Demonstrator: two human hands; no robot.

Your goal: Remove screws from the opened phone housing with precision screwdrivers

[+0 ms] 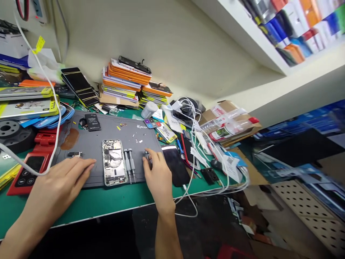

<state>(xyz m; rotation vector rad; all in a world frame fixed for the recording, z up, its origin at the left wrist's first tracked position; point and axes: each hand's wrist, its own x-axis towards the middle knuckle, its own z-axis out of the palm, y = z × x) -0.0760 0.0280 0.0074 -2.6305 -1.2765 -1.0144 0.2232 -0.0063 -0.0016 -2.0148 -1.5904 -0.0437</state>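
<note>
An opened phone housing [114, 162] with bare internals lies on the grey mat [107, 126]. Two grey screwdrivers [129, 161] lie side by side just right of it. My right hand [159, 172] has its thumb and fingers around another grey screwdriver [147, 155] on the mat. To the left of the housing, my left hand [63, 180] rests with fingers together, its fingertips on the mat and nothing visible in them; its palm side is hidden. A small component [74, 154] lies just beyond that hand, and a black battery [92, 122] lies farther back.
A dark phone [175, 165] with a white cable lies right of the mat. Tangled white cables [192, 118] spread behind it. Stacked boxes [125, 77] stand by the wall. At left are a red device [33, 165] and a dark round block [14, 135].
</note>
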